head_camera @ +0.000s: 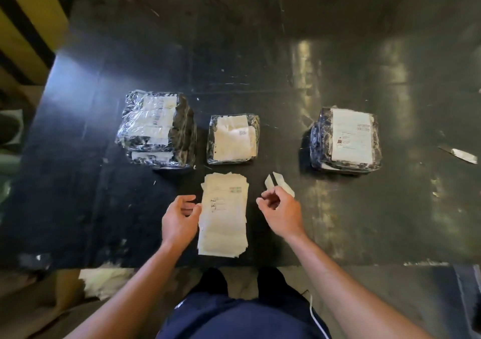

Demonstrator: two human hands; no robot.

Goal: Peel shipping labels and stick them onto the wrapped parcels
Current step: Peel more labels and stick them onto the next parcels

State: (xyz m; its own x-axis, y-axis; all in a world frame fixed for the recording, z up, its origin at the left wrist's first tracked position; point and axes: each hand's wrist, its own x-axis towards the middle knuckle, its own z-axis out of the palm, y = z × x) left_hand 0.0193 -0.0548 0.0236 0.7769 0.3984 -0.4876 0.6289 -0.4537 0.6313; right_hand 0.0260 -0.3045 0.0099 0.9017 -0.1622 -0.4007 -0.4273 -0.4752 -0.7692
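Observation:
A stack of white shipping labels (pixel 224 213) lies near the front edge of the dark table (pixel 260 65). My left hand (pixel 179 220) touches the stack's left edge with fingers apart. My right hand (pixel 282 212) pinches a small strip of white backing paper (pixel 279 182) to the right of the stack. Three plastic-wrapped parcels sit behind: a left pile (pixel 157 129) with several labels, a small middle parcel (pixel 233 138) with a label on top, and a right parcel (pixel 347 140) with a large label.
A knife (pixel 460 154) lies at the table's right edge. Torn white paper (pixel 104 281) lies on the floor at the front left. A yellow and black striped wall (pixel 23 26) stands at the left.

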